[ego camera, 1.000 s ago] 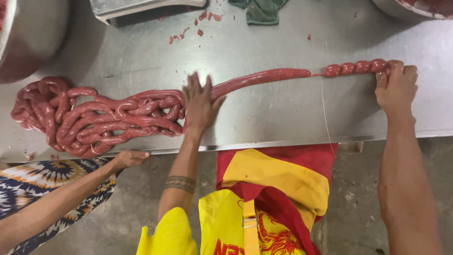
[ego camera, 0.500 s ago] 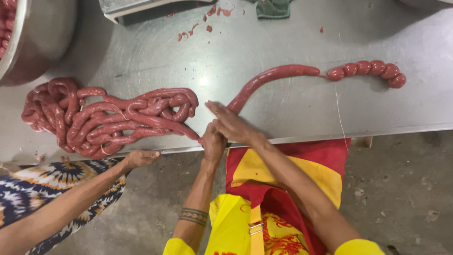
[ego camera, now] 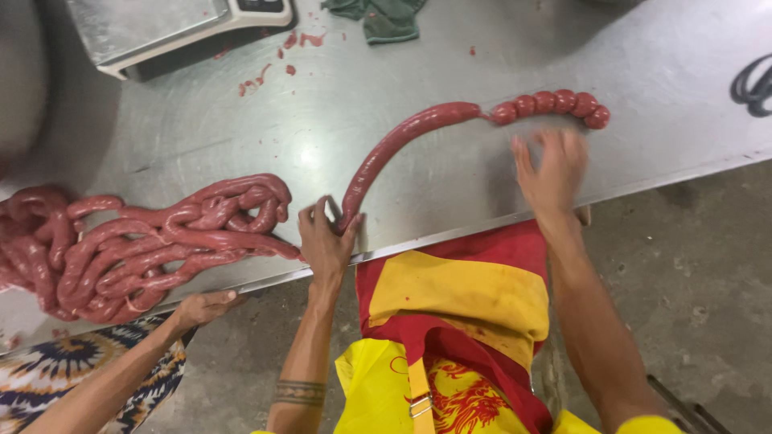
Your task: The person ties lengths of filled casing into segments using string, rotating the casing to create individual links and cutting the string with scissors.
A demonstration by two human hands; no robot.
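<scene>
Sausage rope [ego camera: 394, 149], glossy red, curves across the steel table [ego camera: 659, 72]: the left hand [ego camera: 326, 237] pinches its near end at the table edge, while the right hand [ego camera: 553, 169], fingers spread and blurred, hovers just short of the knotted small links [ego camera: 555, 104] far right. Tangled coil [ego camera: 161, 241] lies left. Weighing scale [ego camera: 161, 28] and green cloth [ego camera: 386, 18] sit far back; concrete floor [ego camera: 700, 241] below.

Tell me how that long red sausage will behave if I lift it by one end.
The sausage already lies in a curve, so it would likely droop, not stay stiff. Its skin shines and the steel table looks wet, so probably slippery. The left hand pins its near end.
</scene>
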